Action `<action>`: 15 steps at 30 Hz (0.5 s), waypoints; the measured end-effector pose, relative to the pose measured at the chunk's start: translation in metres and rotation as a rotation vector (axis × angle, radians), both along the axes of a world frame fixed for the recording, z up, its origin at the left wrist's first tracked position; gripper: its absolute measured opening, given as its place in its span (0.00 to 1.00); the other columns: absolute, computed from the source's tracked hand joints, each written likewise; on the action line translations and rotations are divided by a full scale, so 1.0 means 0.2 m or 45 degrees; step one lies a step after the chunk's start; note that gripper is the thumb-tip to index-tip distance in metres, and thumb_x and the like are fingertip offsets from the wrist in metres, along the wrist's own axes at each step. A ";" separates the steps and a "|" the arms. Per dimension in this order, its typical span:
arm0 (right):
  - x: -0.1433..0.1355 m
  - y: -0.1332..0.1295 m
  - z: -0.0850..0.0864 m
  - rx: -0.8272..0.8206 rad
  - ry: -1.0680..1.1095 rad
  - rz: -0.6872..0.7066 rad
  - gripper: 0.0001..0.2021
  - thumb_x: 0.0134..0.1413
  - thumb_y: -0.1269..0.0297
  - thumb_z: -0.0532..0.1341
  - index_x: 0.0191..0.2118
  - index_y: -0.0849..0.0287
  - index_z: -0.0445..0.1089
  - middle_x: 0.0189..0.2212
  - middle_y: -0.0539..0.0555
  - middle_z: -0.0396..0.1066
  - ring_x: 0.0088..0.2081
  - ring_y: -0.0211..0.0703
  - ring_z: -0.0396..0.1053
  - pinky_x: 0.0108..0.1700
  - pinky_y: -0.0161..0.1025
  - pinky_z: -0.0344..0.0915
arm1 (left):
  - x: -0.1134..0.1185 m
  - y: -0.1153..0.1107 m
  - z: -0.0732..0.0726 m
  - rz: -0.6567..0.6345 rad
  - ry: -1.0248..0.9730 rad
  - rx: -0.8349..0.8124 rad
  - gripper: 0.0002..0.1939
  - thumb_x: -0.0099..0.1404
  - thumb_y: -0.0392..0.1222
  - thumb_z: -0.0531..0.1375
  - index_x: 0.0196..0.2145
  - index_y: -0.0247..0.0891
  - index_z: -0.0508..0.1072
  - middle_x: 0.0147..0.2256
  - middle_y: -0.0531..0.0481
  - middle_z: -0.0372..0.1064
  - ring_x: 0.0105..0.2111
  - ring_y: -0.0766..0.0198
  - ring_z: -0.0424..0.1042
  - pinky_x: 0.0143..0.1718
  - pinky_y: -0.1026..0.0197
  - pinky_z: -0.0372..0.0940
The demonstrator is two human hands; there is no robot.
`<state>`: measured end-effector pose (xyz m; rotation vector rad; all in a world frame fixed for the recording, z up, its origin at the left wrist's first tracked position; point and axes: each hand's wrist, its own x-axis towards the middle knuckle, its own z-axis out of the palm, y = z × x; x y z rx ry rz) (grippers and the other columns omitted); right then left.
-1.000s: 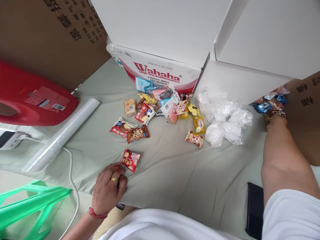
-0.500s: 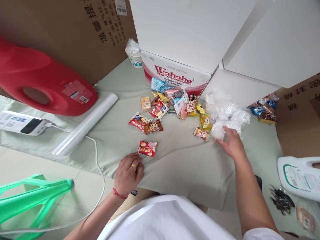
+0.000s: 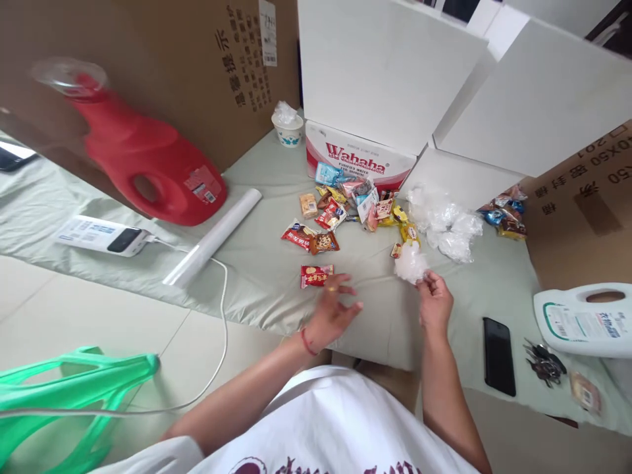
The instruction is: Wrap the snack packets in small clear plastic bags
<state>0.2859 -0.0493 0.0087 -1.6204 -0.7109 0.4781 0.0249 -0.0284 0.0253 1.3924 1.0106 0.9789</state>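
Note:
Between the thumb and fingers of my right hand (image 3: 435, 299) is a crumpled clear plastic bag (image 3: 411, 264), held just over the cloth. It partly covers a small wrapped snack (image 3: 395, 250). My left hand (image 3: 336, 309), slightly blurred, has its fingers spread and holds nothing. Beside its fingertips lies a red snack packet (image 3: 315, 276). More crumpled plastic bags (image 3: 444, 220) are heaped behind my right hand. Several wrapped snacks are piled in the middle, among them a brown cookie packet (image 3: 324, 243) and a blue packet (image 3: 328, 174).
A Wahaha carton (image 3: 360, 158) and white boxes (image 3: 375, 66) stand at the back. On the left are a red jug (image 3: 168, 158), a plastic film roll (image 3: 212, 238) and a power bank (image 3: 101, 236). A phone (image 3: 498, 355), keys (image 3: 544, 362) and white jug (image 3: 582, 319) lie right.
My right hand has drawn one plastic bag away from the heap, towards me and leftward. My left hand has moved right and spread its fingers. The view has shifted too.

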 end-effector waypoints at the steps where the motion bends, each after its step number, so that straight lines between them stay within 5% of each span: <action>1: -0.06 -0.02 -0.01 -0.043 -0.018 0.063 0.21 0.50 0.54 0.69 0.48 0.58 0.75 0.41 0.56 0.78 0.41 0.44 0.74 0.50 0.45 0.71 | 0.09 0.03 0.00 -0.030 -0.070 -0.107 0.37 0.58 0.50 0.70 0.61 0.42 0.62 0.62 0.34 0.59 0.48 0.54 0.75 0.31 0.61 0.71; 3: -0.16 -0.05 -0.01 -0.100 -0.035 0.205 0.20 0.52 0.53 0.69 0.48 0.57 0.76 0.42 0.56 0.79 0.42 0.45 0.74 0.50 0.45 0.70 | 0.26 0.11 -0.01 -0.061 -0.194 -0.281 0.48 0.49 0.49 0.76 0.63 0.42 0.61 0.63 0.34 0.58 0.49 0.53 0.74 0.33 0.61 0.73; 6: -0.24 -0.09 0.01 -0.107 0.026 0.354 0.18 0.51 0.53 0.71 0.44 0.58 0.77 0.40 0.55 0.79 0.40 0.43 0.74 0.47 0.43 0.69 | 0.42 0.20 -0.04 -0.195 -0.371 -0.543 0.41 0.49 0.51 0.76 0.57 0.41 0.67 0.52 0.41 0.72 0.41 0.58 0.75 0.29 0.63 0.71; 11: -0.13 -0.15 0.06 0.025 0.272 0.129 0.18 0.40 0.55 0.76 0.35 0.58 0.74 0.29 0.48 0.73 0.31 0.36 0.68 0.37 0.37 0.67 | 0.47 0.27 -0.05 -0.254 -0.533 -0.788 0.32 0.51 0.57 0.75 0.47 0.39 0.73 0.44 0.45 0.75 0.38 0.61 0.74 0.29 0.64 0.71; 15: 0.02 -0.23 0.07 0.160 0.550 0.014 0.20 0.36 0.59 0.78 0.35 0.57 0.71 0.32 0.46 0.72 0.30 0.33 0.68 0.34 0.34 0.67 | 0.56 0.33 0.05 -0.384 -0.686 -0.800 0.30 0.54 0.55 0.74 0.49 0.40 0.72 0.49 0.42 0.74 0.42 0.59 0.75 0.34 0.62 0.74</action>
